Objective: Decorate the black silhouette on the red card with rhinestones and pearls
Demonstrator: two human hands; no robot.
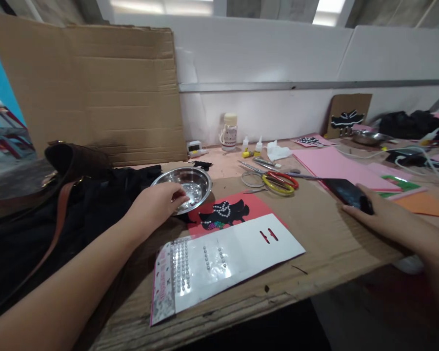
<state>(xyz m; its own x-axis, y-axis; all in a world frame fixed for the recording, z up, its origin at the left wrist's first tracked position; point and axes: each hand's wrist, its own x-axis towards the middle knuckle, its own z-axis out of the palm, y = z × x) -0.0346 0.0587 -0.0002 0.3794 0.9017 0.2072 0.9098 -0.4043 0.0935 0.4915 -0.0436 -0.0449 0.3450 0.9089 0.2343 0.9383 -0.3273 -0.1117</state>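
Observation:
My left hand (160, 201) reaches over the near left rim of a shiny metal bowl (204, 189). Its thumb and fingers curl together inside the bowl, above small clear or shiny bits; whatever they pinch is too small to make out. On the right, my right hand (378, 209) grips a black phone (342, 191) by its near end, low over the cardboard. Between the hands lies a red sheet (265, 207) bearing a black cutout (236, 210) with white beads and coloured sequins. A white card of stick-on pearls (241, 248) partly covers it.
Scissors (280, 185) with red and yellow handles lie behind the red sheet. Glue bottles (258, 147) and a patterned drink bottle (229, 134) stand by the wall. Pink sheets (347, 168) are at right; a dark bag (76, 163) and upright cardboard (124, 97) at left.

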